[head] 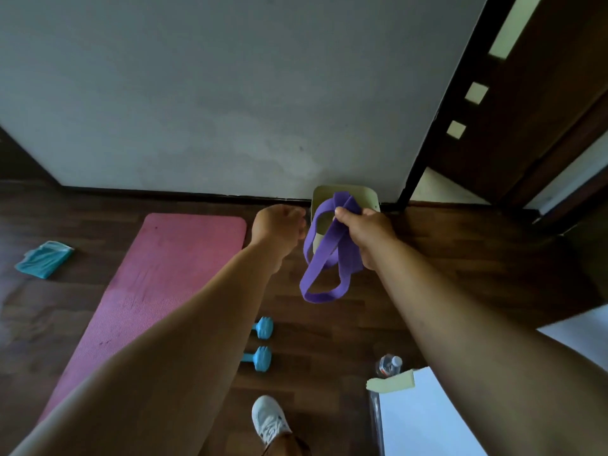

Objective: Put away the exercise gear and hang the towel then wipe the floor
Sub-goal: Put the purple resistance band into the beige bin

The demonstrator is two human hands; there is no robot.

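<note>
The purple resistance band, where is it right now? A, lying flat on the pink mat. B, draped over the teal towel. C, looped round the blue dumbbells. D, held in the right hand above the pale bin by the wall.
D: the right hand grips the purple resistance band, which dangles in front of the pale bin at the wall.

One head-worn wide-angle view — looking steeply down past both forearms at the floor (427, 258) and wall (230, 93).
</note>
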